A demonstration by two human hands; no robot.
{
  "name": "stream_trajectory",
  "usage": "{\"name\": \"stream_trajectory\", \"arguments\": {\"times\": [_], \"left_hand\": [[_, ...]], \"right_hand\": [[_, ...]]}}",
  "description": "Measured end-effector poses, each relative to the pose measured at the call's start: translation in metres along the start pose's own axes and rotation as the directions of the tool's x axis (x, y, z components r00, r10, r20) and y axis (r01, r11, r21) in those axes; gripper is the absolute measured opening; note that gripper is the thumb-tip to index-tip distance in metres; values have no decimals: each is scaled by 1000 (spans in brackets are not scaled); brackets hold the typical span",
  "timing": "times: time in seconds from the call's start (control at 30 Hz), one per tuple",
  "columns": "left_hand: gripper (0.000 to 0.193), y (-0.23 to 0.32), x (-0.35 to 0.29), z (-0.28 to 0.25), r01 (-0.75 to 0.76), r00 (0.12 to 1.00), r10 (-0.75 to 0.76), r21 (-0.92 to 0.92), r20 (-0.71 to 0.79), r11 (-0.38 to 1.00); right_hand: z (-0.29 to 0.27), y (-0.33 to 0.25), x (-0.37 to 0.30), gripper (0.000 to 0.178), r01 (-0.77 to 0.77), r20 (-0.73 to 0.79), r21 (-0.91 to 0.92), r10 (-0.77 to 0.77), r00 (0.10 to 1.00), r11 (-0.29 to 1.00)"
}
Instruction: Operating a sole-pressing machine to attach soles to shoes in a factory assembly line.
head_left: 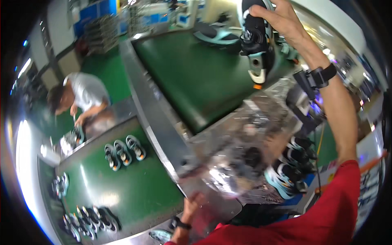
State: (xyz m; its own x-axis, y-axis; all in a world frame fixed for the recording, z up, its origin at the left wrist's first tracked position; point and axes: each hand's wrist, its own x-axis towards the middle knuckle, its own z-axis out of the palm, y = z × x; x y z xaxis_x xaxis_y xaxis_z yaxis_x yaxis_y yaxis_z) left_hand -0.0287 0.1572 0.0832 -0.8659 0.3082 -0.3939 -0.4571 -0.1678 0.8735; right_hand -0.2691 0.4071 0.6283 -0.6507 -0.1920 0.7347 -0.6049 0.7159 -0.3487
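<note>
My right hand is raised high at the far right, its thumb and fingers closed on a sneaker. The sneaker is black with pale blue and white parts and a small orange tab at its lower end; it hangs above the corner of a green conveyor belt. Low in the middle, my left hand is by the metal edge of the table, smeared by motion, and its fingers are not distinct. Close to it lie crumpled clear plastic bags. Near my left wrist shows part of a pale blue shoe.
A second green belt at the left carries several sneakers. More black and pale blue sneakers stand right of the bags. A metal rail separates the belts. A co-worker bends over a shoe at the far left.
</note>
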Motion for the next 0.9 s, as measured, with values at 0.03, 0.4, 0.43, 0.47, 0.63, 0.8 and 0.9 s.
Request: {"name": "stream_trajectory", "arguments": {"times": [0.03, 0.4, 0.43, 0.47, 0.63, 0.8, 0.9], "left_hand": [[38, -3, -20, 26, 18, 983, -23, 32, 181, 999], [92, 171, -141, 328, 263, 183, 236, -279, 954, 924], [92, 162, -150, 350, 297, 144, 224, -258, 964, 919], [90, 152, -163, 370, 299, 97, 137, -160, 986, 941], [61, 82, -266, 451, 467, 166, -168, 73, 972, 881], [37, -5, -369, 534, 229, 74, -203, 181, 976, 956], [33, -71, -435, 560, -155, 29, -254, 255, 967, 955]], "right_hand": [[-23, -25, -15, 33, -39, -142, 204, 69, 987, 978], [-241, -160, -355, 53, -389, -369, 413, 542, 755, 823], [-251, -165, -391, 49, -441, -346, 479, 625, 700, 759], [-261, -170, -424, 48, -462, -363, 493, 657, 660, 737], [-322, -232, -593, 49, -671, -792, 139, 489, 366, 728], [-329, -331, -738, 80, -567, -770, 434, 615, 170, 700], [-341, -356, -815, 61, -778, -914, 393, 304, -270, 490]]}}
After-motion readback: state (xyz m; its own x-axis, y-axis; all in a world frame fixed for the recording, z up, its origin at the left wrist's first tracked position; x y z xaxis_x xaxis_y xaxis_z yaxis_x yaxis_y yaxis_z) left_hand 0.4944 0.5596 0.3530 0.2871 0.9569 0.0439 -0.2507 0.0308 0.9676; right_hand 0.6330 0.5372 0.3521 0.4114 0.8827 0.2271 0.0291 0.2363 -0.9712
